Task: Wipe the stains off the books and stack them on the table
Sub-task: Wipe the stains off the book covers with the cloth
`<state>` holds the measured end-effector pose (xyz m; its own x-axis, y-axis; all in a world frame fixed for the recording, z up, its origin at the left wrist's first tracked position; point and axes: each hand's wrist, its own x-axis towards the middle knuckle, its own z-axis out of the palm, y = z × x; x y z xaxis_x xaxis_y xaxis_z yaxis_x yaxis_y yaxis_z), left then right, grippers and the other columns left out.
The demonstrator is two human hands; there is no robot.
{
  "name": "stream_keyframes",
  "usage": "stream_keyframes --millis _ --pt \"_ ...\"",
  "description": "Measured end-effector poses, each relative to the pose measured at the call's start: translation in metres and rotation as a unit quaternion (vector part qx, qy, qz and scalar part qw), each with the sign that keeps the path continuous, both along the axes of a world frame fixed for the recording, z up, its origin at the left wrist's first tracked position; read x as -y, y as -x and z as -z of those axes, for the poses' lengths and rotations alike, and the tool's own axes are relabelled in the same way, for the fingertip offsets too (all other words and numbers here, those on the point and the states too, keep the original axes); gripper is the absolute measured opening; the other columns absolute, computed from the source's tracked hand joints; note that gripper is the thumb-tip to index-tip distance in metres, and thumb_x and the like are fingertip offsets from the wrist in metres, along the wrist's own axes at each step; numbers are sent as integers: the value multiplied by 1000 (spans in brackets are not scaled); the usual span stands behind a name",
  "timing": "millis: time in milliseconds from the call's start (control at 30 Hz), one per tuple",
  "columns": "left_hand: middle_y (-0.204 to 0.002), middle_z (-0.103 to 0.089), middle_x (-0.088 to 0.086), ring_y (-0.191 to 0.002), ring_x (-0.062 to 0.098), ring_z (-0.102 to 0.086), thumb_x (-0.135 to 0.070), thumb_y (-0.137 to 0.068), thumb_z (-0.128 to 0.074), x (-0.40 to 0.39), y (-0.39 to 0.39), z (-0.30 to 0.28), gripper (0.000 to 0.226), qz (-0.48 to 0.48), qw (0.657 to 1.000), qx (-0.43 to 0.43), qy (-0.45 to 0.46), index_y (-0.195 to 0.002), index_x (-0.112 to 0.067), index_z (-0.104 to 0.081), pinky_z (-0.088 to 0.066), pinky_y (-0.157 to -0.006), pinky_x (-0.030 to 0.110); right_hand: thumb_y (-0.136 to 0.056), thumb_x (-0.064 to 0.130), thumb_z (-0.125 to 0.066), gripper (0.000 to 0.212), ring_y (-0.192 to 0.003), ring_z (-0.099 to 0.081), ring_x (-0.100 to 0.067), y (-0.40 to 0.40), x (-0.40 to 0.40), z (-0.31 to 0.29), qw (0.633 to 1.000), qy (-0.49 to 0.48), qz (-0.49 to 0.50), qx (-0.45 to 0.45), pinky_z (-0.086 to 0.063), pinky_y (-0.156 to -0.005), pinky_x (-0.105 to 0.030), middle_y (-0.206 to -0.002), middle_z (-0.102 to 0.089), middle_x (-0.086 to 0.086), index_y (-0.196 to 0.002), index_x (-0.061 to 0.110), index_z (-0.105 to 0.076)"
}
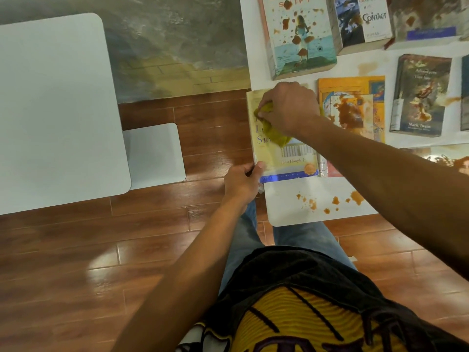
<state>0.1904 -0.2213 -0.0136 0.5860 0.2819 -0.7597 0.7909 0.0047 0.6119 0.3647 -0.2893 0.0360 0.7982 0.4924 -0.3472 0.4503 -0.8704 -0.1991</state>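
A pale yellow book (291, 158) lies at the left edge of the stained white table (286, 209). My right hand (290, 106) grips a yellow-green cloth (275, 134) and presses it on the book's cover. My left hand (241, 181) pinches the book's near left corner. Stained books lie around it: an orange one (352, 107) to the right, a dark Mark Twain one (420, 95), a beach-cover one (299, 36) behind, and a "Contact" one (365, 21).
A second white table (50, 110) stands to the left with its white base (154, 153) on the wooden floor. Brown stains (335, 200) spot the near edge of the book table. A further book (429, 19) lies at the top right.
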Motion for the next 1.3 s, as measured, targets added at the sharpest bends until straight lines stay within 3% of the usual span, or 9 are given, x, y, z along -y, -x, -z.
stream_keyframes --millis 133,267,400,533,767,933,1100,1233,1300 --pt "-90 -76 -1 -84 14 -71 -65 -101 -22 -4 -1 -3 69 -39 998 -40 37 -96 -18 -72 -53 -71 27 -83 52 -73 24 -95 -59 -23 18 9 -3 991 41 -90 -88 -41 -69 -31 -104 -65 -2 -100 36 -74" --pt "-92 -78 -1 -92 19 -74 -87 -76 -9 -7 -3 -1 91 -55 994 -47 84 -102 -29 -74 -56 -94 44 -84 52 -70 23 -88 -61 -24 45 21 -1 981 88 -146 -88 -42 -64 -31 -103 -63 -2 -100 35 -71" --pt "-93 -78 -2 -89 17 -74 -78 -91 -11 -8 -6 -2 81 -44 994 -62 77 -104 -29 -74 -56 -92 41 -84 57 -69 26 -89 -62 -25 43 22 -2 989 73 -88 -93 -44 -66 -31 -102 -65 -2 -101 38 -73" --pt "-94 -77 -2 -82 11 -72 -65 -101 -11 -7 -6 -5 74 -45 994 -64 78 -113 -24 -72 -48 -74 26 -85 54 -70 23 -89 -60 -23 8 8 -6 998 27 19 -61 -42 -69 -30 -104 -65 -2 -99 36 -74" --pt "-101 -77 -1 -94 17 -73 -86 -74 -7 -7 -7 -11 96 -49 992 -64 92 -117 -28 -70 -49 -105 43 -90 44 -69 21 -101 -63 -24 -19 -14 -9 997 -23 77 -23 -41 -72 -31 -110 -67 0 -106 31 -74" --pt "-104 -77 3 -101 23 -71 -87 -72 -5 -6 -8 -17 99 -47 994 -60 78 -114 -28 -72 -49 -104 47 -90 45 -70 24 -106 -62 -25 -14 -13 -4 992 -54 105 -36 -46 -76 -32 -117 -67 -1 -109 31 -73" --pt "-105 -76 2 -92 18 -72 -72 -96 -6 -6 -7 -17 75 -51 994 -56 76 -105 -33 -70 -48 -94 39 -92 48 -66 48 -113 -55 -17 -19 2 -5 970 -127 183 -97 -41 -86 -25 -123 -61 0 -128 16 -61" --pt "-100 -77 2 -88 16 -71 -67 -100 -8 -7 -6 -15 64 -60 994 -49 83 -90 -38 -64 -45 -91 36 -95 39 -63 42 -106 -59 -20 -32 26 -20 950 -153 240 -131 -55 -89 -37 -114 -61 -3 -126 10 -59" --pt "-100 -77 1 -89 16 -71 -67 -100 -7 -6 -6 -14 66 -53 994 -41 83 -92 -38 -66 -45 -94 37 -91 36 -66 41 -104 -57 -16 -37 36 -30 947 -187 252 -72 -55 -91 -35 -116 -62 -2 -124 11 -61"
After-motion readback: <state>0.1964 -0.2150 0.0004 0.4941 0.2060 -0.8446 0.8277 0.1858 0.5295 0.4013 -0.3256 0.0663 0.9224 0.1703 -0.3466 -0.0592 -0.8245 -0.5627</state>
